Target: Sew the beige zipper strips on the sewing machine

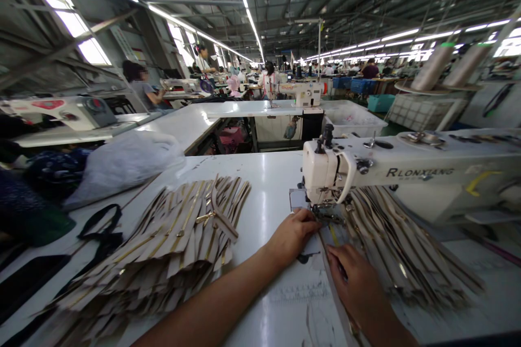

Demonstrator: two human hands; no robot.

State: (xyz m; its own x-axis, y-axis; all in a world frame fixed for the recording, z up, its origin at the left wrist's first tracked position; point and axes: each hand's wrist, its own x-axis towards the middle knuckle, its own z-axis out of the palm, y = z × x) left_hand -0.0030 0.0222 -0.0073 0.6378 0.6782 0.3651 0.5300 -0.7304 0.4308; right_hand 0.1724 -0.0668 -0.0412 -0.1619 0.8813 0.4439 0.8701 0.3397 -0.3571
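A grey-beige zipper (332, 276) runs from under the needle area of the sewing machine (325, 173) toward me. My left hand (296, 232) is closed, its fingertips pressing the strip beside the presser foot (325, 214). Nearer to me, my right hand (354, 276) pinches the same strip between thumb and fingers. Something small and dark shows inside that hand; its kind is unclear. To the left spreads a large pile of zippers (183, 227) with gold-coloured teeth. More zippers (391, 238) lie in a bunch to the right, beneath the machine arm.
A white plastic bag (126, 165) and black straps (101, 233) lie at the table's left. Thread cones (433, 68) stand at the right. Ahead are another sewing machine (301, 92) and a white bin (354, 119). Several people sit farther off at other stations.
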